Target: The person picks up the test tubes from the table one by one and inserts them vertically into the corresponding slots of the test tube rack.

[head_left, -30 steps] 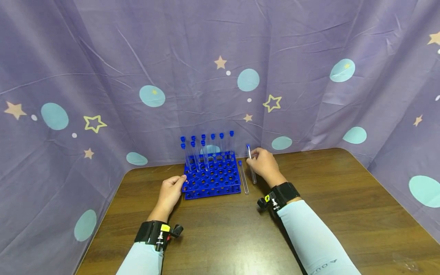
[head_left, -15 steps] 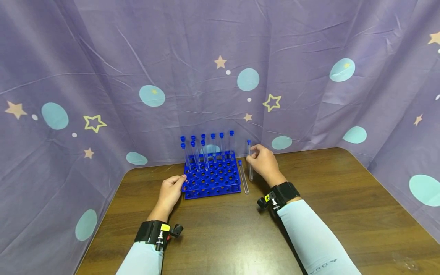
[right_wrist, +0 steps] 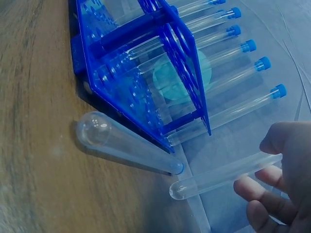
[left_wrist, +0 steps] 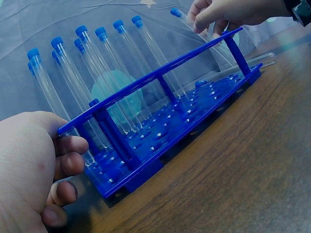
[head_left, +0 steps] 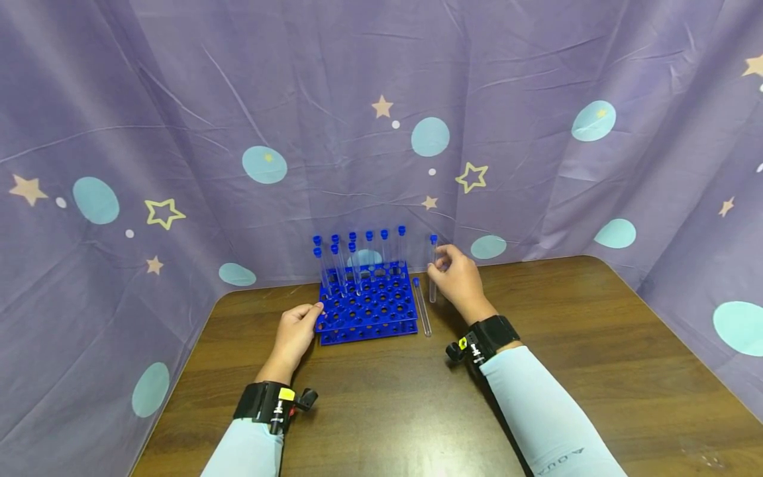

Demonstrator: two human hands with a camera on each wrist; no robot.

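Observation:
A blue test tube rack stands on the table with several clear, blue-capped test tubes upright in its two back rows. My left hand grips the rack's left end; in the left wrist view the thumb lies on the top plate and the fingers curl below it. Right of the rack, my right hand pinches a capped test tube between thumb and fingers. That tube is nearly upright, its rounded bottom off the table in the right wrist view. Another test tube lies between rack and right hand.
A purple curtain with stars and dots hangs behind the brown wooden table. Each wrist wears a black strap with a camera mount. Bare wood shows in front of the rack and on the right.
My right hand has raised the pinched test tube slightly and brought it from leaning to nearly upright. The left hand, the rack and the lying tube have stayed put.

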